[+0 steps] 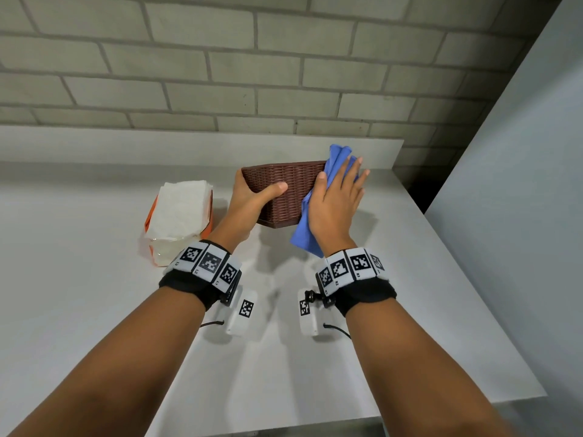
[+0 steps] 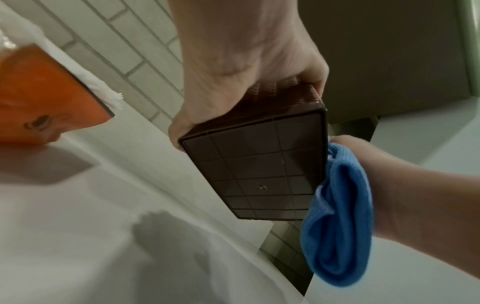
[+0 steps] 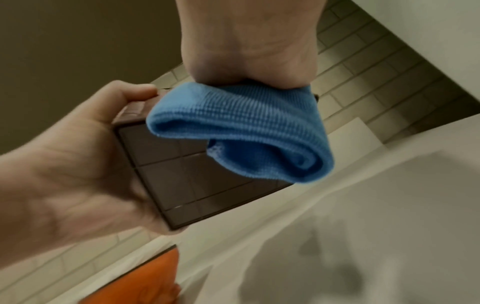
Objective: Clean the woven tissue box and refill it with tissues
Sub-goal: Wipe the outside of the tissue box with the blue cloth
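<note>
The brown woven tissue box (image 1: 284,197) is held up off the white table, its gridded underside (image 2: 259,168) facing the wrist cameras. My left hand (image 1: 252,197) grips the box's left end, thumb across the front. My right hand (image 1: 337,200) lies flat with straight fingers and presses a folded blue cloth (image 1: 307,228) against the box's right end. In the right wrist view the blue cloth (image 3: 233,127) bunches under my palm over the box (image 3: 187,181). A pack of white tissues in an orange wrapper (image 1: 179,216) lies on the table left of the box.
The white table (image 1: 284,357) meets a grey brick wall (image 1: 220,74) at the back, with a raised ledge (image 1: 189,146) along it. A plain wall panel (image 1: 520,152) closes off the right side. The table's right edge runs diagonally beside my right arm.
</note>
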